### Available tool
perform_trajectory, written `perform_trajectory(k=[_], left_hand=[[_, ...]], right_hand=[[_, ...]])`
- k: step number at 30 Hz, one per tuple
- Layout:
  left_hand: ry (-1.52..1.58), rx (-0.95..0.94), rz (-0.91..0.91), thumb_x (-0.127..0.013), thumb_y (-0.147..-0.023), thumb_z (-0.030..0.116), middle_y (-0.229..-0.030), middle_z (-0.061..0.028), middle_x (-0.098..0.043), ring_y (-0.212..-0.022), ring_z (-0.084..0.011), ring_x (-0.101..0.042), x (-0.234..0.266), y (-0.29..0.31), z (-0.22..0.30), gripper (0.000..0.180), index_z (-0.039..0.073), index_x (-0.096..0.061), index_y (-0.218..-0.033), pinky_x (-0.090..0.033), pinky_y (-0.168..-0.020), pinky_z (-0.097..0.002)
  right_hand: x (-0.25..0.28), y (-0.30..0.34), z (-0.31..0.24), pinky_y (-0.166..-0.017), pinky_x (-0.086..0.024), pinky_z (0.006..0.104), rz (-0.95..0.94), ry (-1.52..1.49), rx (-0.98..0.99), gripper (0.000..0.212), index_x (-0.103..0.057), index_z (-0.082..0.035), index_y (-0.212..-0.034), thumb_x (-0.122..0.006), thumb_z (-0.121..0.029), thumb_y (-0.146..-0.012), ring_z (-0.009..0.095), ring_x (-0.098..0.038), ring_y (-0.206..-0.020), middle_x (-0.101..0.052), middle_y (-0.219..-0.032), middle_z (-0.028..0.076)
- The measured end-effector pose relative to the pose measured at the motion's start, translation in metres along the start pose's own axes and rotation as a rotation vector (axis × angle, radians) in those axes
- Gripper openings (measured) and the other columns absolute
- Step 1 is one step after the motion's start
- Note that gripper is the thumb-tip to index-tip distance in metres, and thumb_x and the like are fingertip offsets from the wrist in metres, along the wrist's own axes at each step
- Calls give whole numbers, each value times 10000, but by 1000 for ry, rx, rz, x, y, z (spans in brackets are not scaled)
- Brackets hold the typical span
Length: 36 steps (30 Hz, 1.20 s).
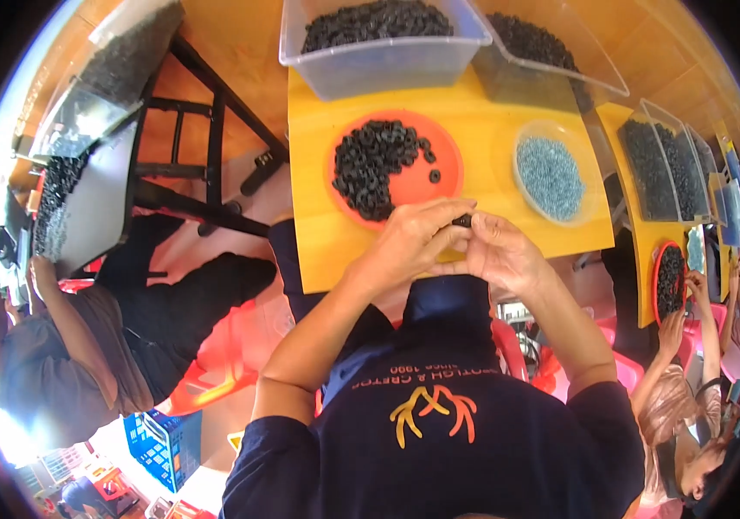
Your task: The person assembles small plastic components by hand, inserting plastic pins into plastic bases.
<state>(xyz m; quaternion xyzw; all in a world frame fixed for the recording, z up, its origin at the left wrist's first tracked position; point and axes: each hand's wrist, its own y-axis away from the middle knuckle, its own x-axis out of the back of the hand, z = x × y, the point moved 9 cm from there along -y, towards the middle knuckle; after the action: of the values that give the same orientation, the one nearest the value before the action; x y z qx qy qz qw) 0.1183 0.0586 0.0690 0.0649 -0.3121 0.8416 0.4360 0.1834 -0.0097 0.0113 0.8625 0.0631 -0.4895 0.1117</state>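
Over the near edge of the yellow table (318, 251), the left hand (422, 238) pinches a small black piece (462, 221) from one side and the right hand (504, 251) from the other, the two nearly meeting. The step seems to be working this one piece between both hands; the next move appears to call for a steady pinch and fine control, though the grip hides most of its shape. Beyond, left to right, a smooth, round red plate (417, 190) bears a heap of thick, dull black rings (365, 173); a clear plastic tub (387, 80) holds many more dark bits (378, 26); a round, see-through bowl (589, 203) contains tiny, shiny blue-grey pieces (550, 180).
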Motion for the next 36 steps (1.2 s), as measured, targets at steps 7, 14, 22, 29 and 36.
perform_trajectory(k=[7, 14, 22, 29, 36], left_hand=[[-121, 89, 40, -715, -858, 100, -956, -85, -683, -902, -178, -651, 57, -55, -8, 190, 8, -698, -1024, -519, -788, -307], [-486, 228, 257, -717, -860, 140, -1240, -231, -599, -1150, -326, -592, 195, -150, -49, 548, -47, -526, -1339, -485, -949, -385], [-385, 72, 294, -703, -898, 164, -1050, -93, -712, -801, -128, -653, 159, -75, -13, 362, -3, -651, -1215, -521, -729, -273], [65, 348, 115, -618, -941, 27, -924, -76, -697, -751, -98, -627, 62, 28, -6, 235, -25, -667, -1164, -512, -681, -238], [308, 563, 93, -594, -974, 60, -899, -61, -690, -707, -77, -584, 1, 80, -40, 229, -38, -650, -1173, -498, -656, -228]], right_hand=[[-4, 3, -25, -1034, -467, 512, 69, 93, 113, 358, -553, -68, -1303, -543, -292, -1024, 237, -591, -1170, -595, -1284, 102], [28, 4, -36, -946, -537, 387, 195, 281, 125, 318, -583, -22, -1275, -554, -207, -1017, 161, -646, -1052, -650, -1204, 79], [24, -18, -93, -756, -474, 283, 539, 1536, 375, 152, -731, -82, -1006, -679, -181, -903, 151, -624, -845, -719, -969, 41], [-13, -64, -78, -798, -466, 394, 320, 2381, 551, 199, -735, -73, -956, -729, -220, -821, 284, -590, -907, -693, -922, 78], [-6, -82, -59, -790, -463, 424, 242, 2470, 429, 179, -697, -66, -942, -737, -165, -799, 290, -603, -922, -658, -939, 85]])
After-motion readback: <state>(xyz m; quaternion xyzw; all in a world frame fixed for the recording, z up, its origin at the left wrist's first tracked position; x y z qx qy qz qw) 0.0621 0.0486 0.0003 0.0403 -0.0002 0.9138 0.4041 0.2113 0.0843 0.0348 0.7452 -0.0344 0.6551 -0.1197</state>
